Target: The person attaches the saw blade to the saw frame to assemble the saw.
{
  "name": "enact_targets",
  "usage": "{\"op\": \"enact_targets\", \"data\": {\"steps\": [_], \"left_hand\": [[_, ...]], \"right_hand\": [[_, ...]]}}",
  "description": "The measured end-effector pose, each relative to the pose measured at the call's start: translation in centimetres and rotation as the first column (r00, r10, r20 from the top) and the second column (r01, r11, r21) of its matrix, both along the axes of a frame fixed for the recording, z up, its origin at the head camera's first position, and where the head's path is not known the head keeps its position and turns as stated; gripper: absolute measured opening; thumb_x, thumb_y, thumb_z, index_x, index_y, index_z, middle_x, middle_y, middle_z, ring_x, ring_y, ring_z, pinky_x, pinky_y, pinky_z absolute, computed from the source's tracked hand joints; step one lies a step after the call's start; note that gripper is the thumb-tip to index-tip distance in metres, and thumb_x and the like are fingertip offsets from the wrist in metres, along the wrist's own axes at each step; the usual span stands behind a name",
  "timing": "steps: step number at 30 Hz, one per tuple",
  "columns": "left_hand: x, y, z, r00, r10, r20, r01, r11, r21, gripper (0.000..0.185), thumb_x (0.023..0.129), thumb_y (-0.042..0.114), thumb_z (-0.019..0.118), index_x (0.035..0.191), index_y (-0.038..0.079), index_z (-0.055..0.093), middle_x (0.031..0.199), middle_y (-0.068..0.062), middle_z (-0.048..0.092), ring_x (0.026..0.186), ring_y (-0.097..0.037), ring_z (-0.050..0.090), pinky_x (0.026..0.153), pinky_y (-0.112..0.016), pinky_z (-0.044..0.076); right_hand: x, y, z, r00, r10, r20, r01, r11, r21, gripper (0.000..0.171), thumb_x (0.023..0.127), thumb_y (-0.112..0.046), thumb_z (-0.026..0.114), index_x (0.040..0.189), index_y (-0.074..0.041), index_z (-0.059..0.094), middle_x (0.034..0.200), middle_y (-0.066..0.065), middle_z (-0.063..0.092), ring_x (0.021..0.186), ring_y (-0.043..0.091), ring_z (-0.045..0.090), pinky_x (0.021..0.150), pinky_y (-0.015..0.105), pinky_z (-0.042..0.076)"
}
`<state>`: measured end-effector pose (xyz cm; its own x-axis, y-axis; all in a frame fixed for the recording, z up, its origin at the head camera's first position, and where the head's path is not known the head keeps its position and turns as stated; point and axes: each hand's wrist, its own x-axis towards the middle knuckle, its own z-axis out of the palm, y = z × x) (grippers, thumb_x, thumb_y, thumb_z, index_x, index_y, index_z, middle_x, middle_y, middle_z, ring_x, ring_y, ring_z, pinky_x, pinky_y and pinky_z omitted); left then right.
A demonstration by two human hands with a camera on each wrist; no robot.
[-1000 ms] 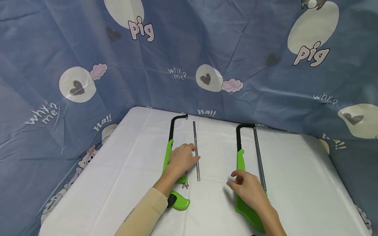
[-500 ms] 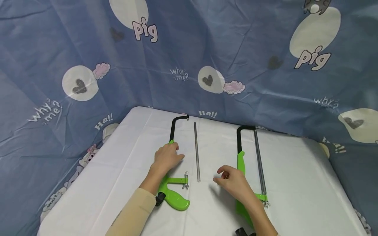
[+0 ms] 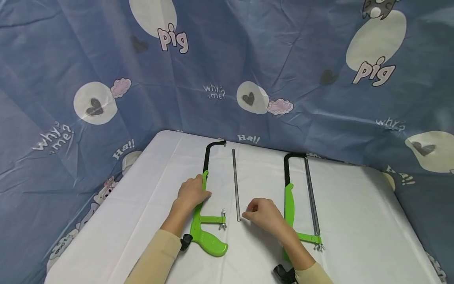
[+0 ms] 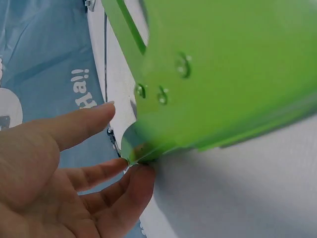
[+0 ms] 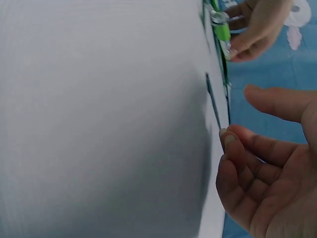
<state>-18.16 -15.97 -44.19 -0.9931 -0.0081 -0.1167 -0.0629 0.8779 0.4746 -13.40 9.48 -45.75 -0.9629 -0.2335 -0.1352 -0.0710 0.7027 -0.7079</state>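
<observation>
A loose hacksaw blade (image 3: 235, 184) lies straight on the white-covered desk (image 3: 149, 205), running from near the far edge toward the near edge, between two green-and-black saw frames. The right hand (image 3: 264, 215) sits at the blade's near end, fingers loosely curled, fingertips (image 5: 229, 140) touching or just short of the blade tip; the right wrist view shows the palm open and nothing clasped in it. Whether the tip is actually pinched cannot be told.

To the blade's left lies the left saw frame (image 3: 202, 221), bladeless, its green handle pointing at the near edge and its black arm reaching toward the far edge. The left hand (image 3: 191, 193) rests on the frame's green spine just below the black arm, fingers nearly straight; in the left wrist view the fingertips (image 4: 141, 173) touch the green plastic's lower edge without wrapping it.

To the right, the second saw frame (image 3: 289, 197) lies parallel, its own blade (image 3: 312, 197) mounted. A blue cartoon-print cloth (image 3: 319, 79) rises behind the desk's far edge.
</observation>
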Motion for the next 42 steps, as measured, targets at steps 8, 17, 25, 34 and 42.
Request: {"op": "enact_targets", "data": {"steps": [8, 17, 25, 34, 42], "left_hand": [[0.3, -0.3, -0.3, 0.999, 0.004, 0.036, -0.005, 0.999, 0.045, 0.039, 0.082, 0.014, 0.075, 0.112, -0.004, 0.057, 0.078, -0.015, 0.06, 0.06, -0.023, 0.06, 0.049, -0.027, 0.049], [0.5, -0.1, -0.5, 0.998, -0.011, 0.067, 0.006, 0.997, 0.073, 0.044, 0.083, 0.013, 0.074, 0.118, -0.005, 0.055, 0.079, -0.015, 0.06, 0.06, -0.022, 0.06, 0.05, -0.027, 0.049], [0.5, 0.2, -0.6, 0.998, -0.007, 0.068, 0.002, 0.997, 0.077, 0.043, 0.082, 0.011, 0.075, 0.115, -0.006, 0.054, 0.077, -0.015, 0.059, 0.059, -0.022, 0.06, 0.049, -0.027, 0.048], [0.4, 0.2, -0.7, 0.998, -0.006, 0.061, 0.0, 0.996, 0.094, 0.041, 0.082, 0.01, 0.073, 0.115, -0.005, 0.054, 0.075, -0.014, 0.059, 0.057, -0.021, 0.06, 0.047, -0.027, 0.048], [0.1, 0.1, -0.8, 0.998, -0.005, 0.065, -0.001, 0.996, 0.087, 0.045, 0.082, 0.012, 0.072, 0.119, -0.004, 0.053, 0.076, -0.014, 0.059, 0.057, -0.022, 0.059, 0.047, -0.028, 0.048]], "right_hand": [[-0.5, -1.4, -0.5, 1.0, 0.006, -0.023, -0.003, 0.993, 0.117, 0.019, 0.079, -0.027, 0.079, 0.073, -0.015, 0.066, 0.065, -0.005, 0.06, 0.057, 0.012, 0.052, 0.051, 0.028, 0.041], [-0.8, -2.4, -0.7, 0.996, -0.037, -0.08, 0.054, 0.973, 0.223, 0.022, 0.077, -0.028, 0.08, 0.069, -0.013, 0.066, 0.064, -0.003, 0.06, 0.054, 0.013, 0.051, 0.048, 0.029, 0.04], [-0.9, -3.0, -0.9, 0.994, -0.061, -0.094, 0.084, 0.96, 0.266, 0.022, 0.077, -0.027, 0.079, 0.066, -0.014, 0.065, 0.062, -0.002, 0.06, 0.052, 0.015, 0.051, 0.048, 0.03, 0.039], [-1.0, -4.0, -0.9, 0.992, -0.082, -0.095, 0.108, 0.944, 0.311, 0.04, 0.075, -0.044, 0.081, 0.06, -0.016, 0.057, 0.056, -0.002, 0.055, 0.05, 0.015, 0.048, 0.044, 0.032, 0.036], [-1.5, -4.8, -1.0, 0.993, -0.053, -0.103, 0.087, 0.924, 0.371, 0.042, 0.075, -0.045, 0.081, 0.065, -0.015, 0.053, 0.059, 0.0, 0.053, 0.052, 0.017, 0.047, 0.045, 0.033, 0.036]]}}
